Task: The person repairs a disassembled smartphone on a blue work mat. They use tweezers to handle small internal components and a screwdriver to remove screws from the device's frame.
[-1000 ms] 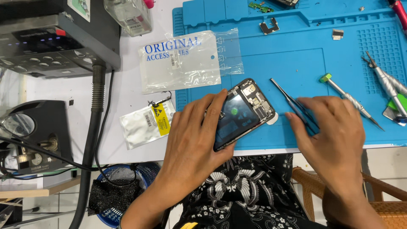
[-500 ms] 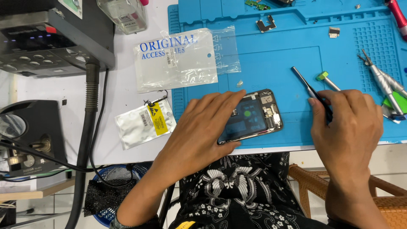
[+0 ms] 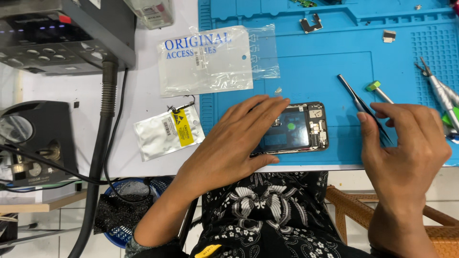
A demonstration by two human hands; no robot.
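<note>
The left hand [image 3: 234, 143] lies flat and spread, fingers pressing the left end of the opened phone [image 3: 299, 128] at mid-frame, gripping nothing. The phone rests on the blue mat [image 3: 334, 71] near the desk's lower edge, its long axis running left to right. The right hand [image 3: 406, 143], lower right, pinches black tweezers [image 3: 363, 107] between thumb and fingers; their long axis slants up-left, tip free above the mat. The phone lies just left of this hand, apart from it. A green-capped screwdriver [image 3: 380, 91] lies beside the tweezers; a clear bag [image 3: 210, 59] sits upper left.

Opened phone [image 3: 299, 128] flat on blue mat, dark tweezers [image 3: 363, 106] beside it
</note>
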